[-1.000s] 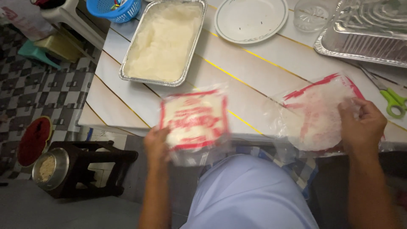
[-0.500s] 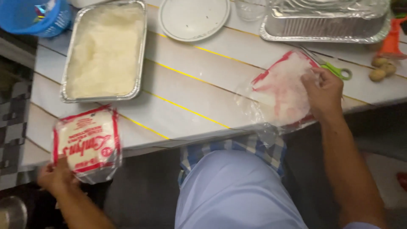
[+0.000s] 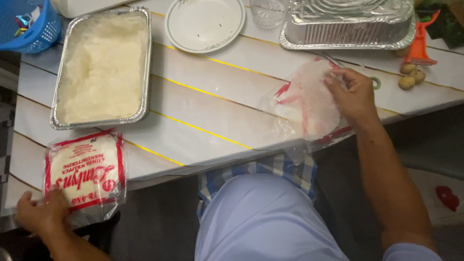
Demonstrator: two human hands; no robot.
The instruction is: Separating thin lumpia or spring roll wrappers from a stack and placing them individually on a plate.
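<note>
White bench [image 3: 212, 111] of plank-like panels with thin yellow seams, seen from above; dark floor below, blue checked cloth [image 3: 270, 169] at the near edge over a pale lap.

Left hand [image 3: 41, 212] at the near left corner, fingers closed on the lower edge of a sealed packet [image 3: 84, 174]: clear crinkled plastic, red border, a stack of round white wrappers inside, lying flat on the bench corner.

Right hand [image 3: 355, 94] on the right, fingers pinching the top of an opened packet [image 3: 307, 104]: slack clear film, red trim, one thin pale disc showing through, lower part hanging over the bench edge.

Beyond: rectangular foil tray [image 3: 60, 123] filled with lumpy white mash, round white plate [image 3: 205, 24], clear glass [image 3: 268, 12] cut off by the frame, larger ribbed foil pan [image 3: 348, 24].

Far right: orange peeler [image 3: 420, 46], small tan tubers [image 3: 411, 77], a green loop half hidden behind the right hand. Blue mesh basket [image 3: 26, 26] cut off at top left.
</note>
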